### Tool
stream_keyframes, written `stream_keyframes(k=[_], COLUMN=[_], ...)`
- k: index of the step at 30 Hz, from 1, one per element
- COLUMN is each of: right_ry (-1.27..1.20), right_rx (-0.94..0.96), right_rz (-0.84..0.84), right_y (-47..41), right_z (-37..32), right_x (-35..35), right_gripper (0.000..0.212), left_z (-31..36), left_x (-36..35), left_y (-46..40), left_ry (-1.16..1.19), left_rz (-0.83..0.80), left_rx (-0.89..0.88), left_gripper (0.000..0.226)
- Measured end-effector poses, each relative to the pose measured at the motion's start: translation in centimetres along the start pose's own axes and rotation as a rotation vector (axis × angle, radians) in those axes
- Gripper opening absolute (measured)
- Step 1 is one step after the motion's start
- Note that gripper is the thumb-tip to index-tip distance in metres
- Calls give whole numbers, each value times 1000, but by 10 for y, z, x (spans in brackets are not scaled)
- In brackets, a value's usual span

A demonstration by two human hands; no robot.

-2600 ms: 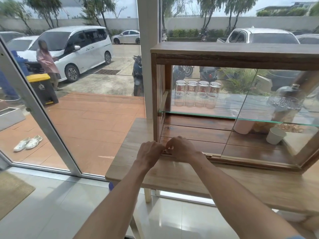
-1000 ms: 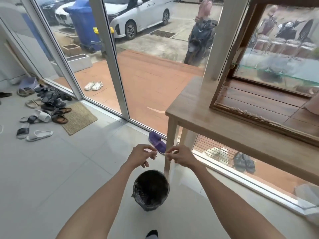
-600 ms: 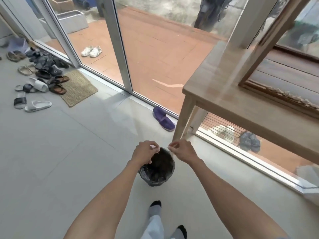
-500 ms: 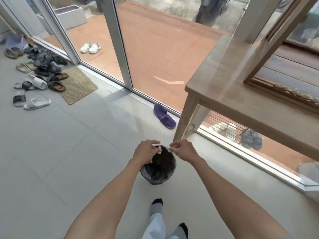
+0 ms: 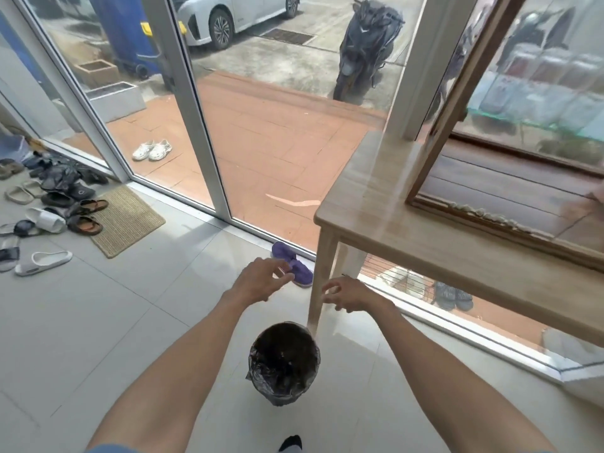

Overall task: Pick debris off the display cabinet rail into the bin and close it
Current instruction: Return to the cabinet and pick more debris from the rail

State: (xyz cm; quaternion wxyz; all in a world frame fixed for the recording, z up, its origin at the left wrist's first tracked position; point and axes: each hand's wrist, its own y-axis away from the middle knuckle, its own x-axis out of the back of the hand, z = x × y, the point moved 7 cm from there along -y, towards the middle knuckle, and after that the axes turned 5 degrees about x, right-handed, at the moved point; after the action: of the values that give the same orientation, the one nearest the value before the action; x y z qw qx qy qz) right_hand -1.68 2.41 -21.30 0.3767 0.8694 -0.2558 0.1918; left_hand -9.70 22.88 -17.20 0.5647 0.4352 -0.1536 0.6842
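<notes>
A: Hands counted?

B: Two were seen. The left hand (image 5: 260, 282) was held above the floor, past the bin, fingers spread and loosely curled, nothing gripped. The right hand (image 5: 348, 294) was raised beside the table leg (image 5: 322, 276), fingers half curled, thumb and forefinger apart; nothing could be made out in it.

A: Bin?

B: One bin (image 5: 283, 362) was noted, lined with a black bag, stood on the white tile floor (image 5: 98, 322) just below both hands, its rim beside the foot of the table leg. Dark contents were seen inside; single pieces could not be told.

A: Debris left?

B: A row of small pale bits (image 5: 480, 214) was seen along the rail (image 5: 496, 223) of the one display cabinet (image 5: 457, 93), which was set on the one wooden table (image 5: 441, 253). The bits were too small and blurred to be counted.

A: Cabinet shut?

B: Could not be told from this angle.

A: Anything else counted?

B: One purple slipper (image 5: 292, 263) was seen by the glass door (image 5: 192, 103), partly hidden by the left hand. One woven mat (image 5: 125, 220) was noted with a heap of sandals (image 5: 52, 197) beside it, count unclear. One pair of white shoes (image 5: 152, 150) and one scooter (image 5: 364, 44) were seen outside. One socked foot (image 5: 291, 445) was seen at the bottom edge.
</notes>
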Motion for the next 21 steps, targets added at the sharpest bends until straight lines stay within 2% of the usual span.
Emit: stream_keyframes(k=[3, 6, 8, 11, 16, 18, 21], right_ry=[11, 27, 6, -60, -58, -65, -63], right_rx=[25, 37, 42, 45, 21, 8, 2], right_rz=[24, -40, -62, 2, 323, 504, 715], right_y=[18, 47, 70, 104, 161, 180, 202], right_z=[-15, -25, -25, -17, 18, 34, 52], right_x=[49, 90, 112, 150, 217, 241, 272], right_gripper=[38, 49, 48, 46, 41, 31, 16], left_z=[61, 122, 162, 221, 305, 327, 350], left_x=[27, 48, 57, 60, 34, 21, 4], left_y=[-14, -22, -24, -23, -18, -17, -21], left_ry=[18, -32, -41, -55, -167, -176, -189], left_rz=[8, 80, 129, 155, 70, 71, 67], left_rx=[-148, -304, -403, -540, -699, -730, -737], left_gripper=[28, 22, 17, 16, 17, 13, 21])
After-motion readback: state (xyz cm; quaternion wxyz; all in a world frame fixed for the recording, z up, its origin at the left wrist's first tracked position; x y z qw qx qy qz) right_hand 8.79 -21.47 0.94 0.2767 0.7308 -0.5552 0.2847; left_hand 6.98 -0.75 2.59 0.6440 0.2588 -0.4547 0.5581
